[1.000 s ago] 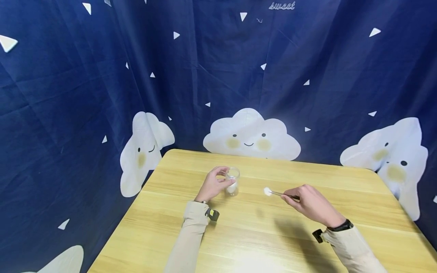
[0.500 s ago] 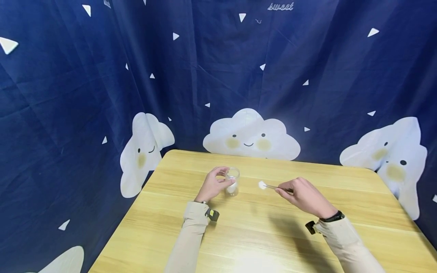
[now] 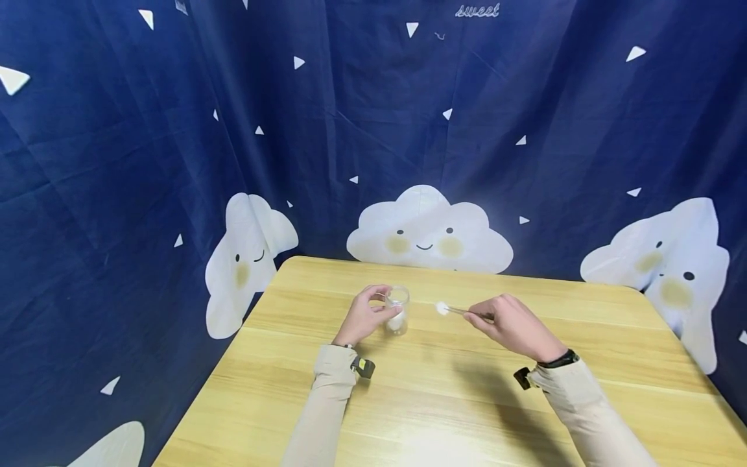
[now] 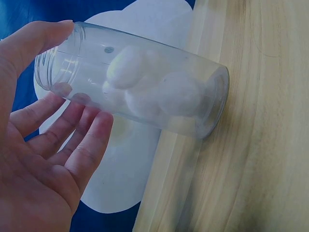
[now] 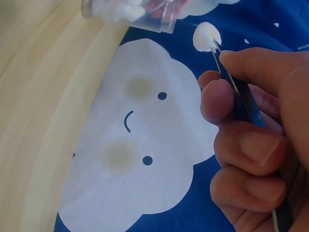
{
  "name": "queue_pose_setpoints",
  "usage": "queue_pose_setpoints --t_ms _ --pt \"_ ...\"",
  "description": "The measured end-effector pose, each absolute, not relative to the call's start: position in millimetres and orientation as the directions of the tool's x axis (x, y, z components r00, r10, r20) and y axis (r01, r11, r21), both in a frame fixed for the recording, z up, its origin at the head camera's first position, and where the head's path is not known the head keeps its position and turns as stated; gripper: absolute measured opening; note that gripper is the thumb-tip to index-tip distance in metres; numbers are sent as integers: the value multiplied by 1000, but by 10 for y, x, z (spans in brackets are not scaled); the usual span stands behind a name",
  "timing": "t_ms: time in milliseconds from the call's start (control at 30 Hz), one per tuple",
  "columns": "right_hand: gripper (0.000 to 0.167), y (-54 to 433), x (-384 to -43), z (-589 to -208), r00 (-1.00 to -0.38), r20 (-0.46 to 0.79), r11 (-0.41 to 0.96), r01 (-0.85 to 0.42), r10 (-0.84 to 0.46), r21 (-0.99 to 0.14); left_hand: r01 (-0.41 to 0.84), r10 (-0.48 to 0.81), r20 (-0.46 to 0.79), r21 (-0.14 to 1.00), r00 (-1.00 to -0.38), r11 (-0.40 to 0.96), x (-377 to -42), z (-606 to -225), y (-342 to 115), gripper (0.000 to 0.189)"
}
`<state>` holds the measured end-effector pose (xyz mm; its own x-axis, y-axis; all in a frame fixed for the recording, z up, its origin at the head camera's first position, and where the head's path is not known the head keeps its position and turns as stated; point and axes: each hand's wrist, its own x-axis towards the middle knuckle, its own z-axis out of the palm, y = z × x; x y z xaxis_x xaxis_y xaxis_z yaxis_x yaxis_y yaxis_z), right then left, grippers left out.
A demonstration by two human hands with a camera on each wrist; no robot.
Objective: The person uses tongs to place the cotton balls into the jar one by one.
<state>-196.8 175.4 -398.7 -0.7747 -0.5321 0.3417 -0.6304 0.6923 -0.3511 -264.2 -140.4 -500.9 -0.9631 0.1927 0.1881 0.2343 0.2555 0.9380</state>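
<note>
A clear jar (image 4: 159,87) without a lid stands on the table with several white cotton balls (image 4: 181,94) inside. My left hand (image 3: 366,316) holds it near the mouth, thumb on one side and fingers on the other. In my right hand (image 3: 512,326) are metal tweezers (image 5: 236,87), pinched between thumb and fingers. Their tips grip a single cotton ball (image 5: 207,37), raised above the table to the right of the jar. The right wrist view shows that ball apart from the jar's rim.
The wooden table (image 3: 408,402) has light planks and a rounded far edge. Behind it hangs a dark blue curtain (image 3: 397,130) printed with white clouds and triangles. Each wrist wears a small black camera.
My right hand has moved left and a little away from me, bringing the tweezers and cotton ball closer to the jar. The left hand and the jar have stayed in place.
</note>
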Motion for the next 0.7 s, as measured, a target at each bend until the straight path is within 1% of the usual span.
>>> queue_pose_setpoints --t_ms 100,233,467,700 --pt "28 1725 -1998 -3977 -776 338 690 -629 -532 -358 231 189 186 938 -964 259 -2642 -5015 -1405 56" --pt "26 1683 -2040 -3958 -781 333 690 -623 -528 -368 233 185 188 937 -964 260 -2641 -5016 -1401 55" --pt "23 1600 -2138 -3951 -765 361 675 -642 -534 -362 238 188 192 935 -963 261 -2643 -5015 -1393 55" --pt "21 1531 -2273 -3994 -769 359 681 -637 -528 -363 234 185 189 935 -964 265 -2641 -5007 -1395 54"
